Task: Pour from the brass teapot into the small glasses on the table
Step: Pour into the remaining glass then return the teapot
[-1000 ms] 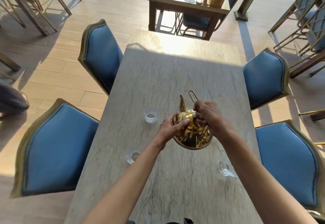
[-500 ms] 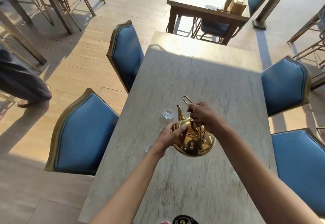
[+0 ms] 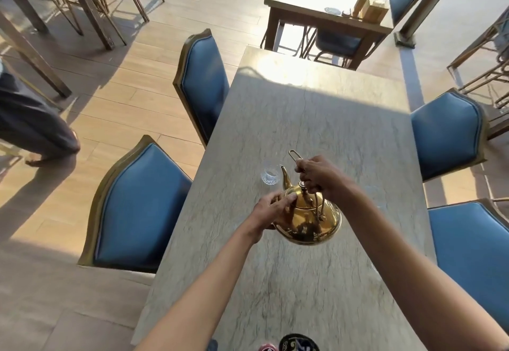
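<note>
— Sunlit plank floor [image 3: 154, 81] and blue padded chairs [image 3: 143, 207] ring the long pale stone surface [image 3: 316, 119] we are leaning over; what sits at its middle?

— We see the brass teapot [image 3: 308, 218], round-bellied, polished and mirror-bright, near the middle of the surface, its thin curved spout [image 3: 286, 178] aimed away from us. Whether its base touches the stone we cannot tell.

— And our hands?

— Our right hand [image 3: 319, 174] is closed around the wire handle, whose narrow loop sticks out above the knuckles. Our left hand [image 3: 275, 209] rests against the pot's shoulder beside the lid, fingers [image 3: 289, 199] together and curled onto the brass.

— Any glasses?

— One small clear glass [image 3: 270, 176] stands just beside the spout tip, on its left. Everything here is a little blurred, so we cannot make out others with certainty.

— And farther out?

— Streaked grey veining runs along the surface, with a bright patch of sun at its far end. Beyond it stands a second table [image 3: 327, 14] carrying small wooden boxes [image 3: 370, 10].
</note>
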Demonstrator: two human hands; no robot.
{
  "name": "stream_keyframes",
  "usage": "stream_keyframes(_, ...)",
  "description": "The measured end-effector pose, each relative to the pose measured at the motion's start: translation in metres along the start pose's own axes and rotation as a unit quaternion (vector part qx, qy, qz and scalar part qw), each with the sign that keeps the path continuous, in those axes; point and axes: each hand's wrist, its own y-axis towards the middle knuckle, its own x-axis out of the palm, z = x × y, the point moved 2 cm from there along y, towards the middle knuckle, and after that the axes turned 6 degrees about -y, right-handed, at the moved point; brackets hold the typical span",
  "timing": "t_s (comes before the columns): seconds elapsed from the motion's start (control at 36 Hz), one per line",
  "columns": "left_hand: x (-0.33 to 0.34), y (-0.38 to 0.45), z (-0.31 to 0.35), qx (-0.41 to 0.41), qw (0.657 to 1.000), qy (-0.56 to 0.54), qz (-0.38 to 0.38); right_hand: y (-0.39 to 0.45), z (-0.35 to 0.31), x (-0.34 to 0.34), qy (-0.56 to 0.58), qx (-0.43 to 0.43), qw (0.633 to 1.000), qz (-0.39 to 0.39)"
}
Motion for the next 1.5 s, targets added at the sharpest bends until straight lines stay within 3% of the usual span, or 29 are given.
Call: stream_keyframes(1.5,0.012,-0.014,0.016,0.009,1.000,-0.018,-0.015,-0.012,-0.004,-0.007,-0.036,-0.011,0.999,0.005)
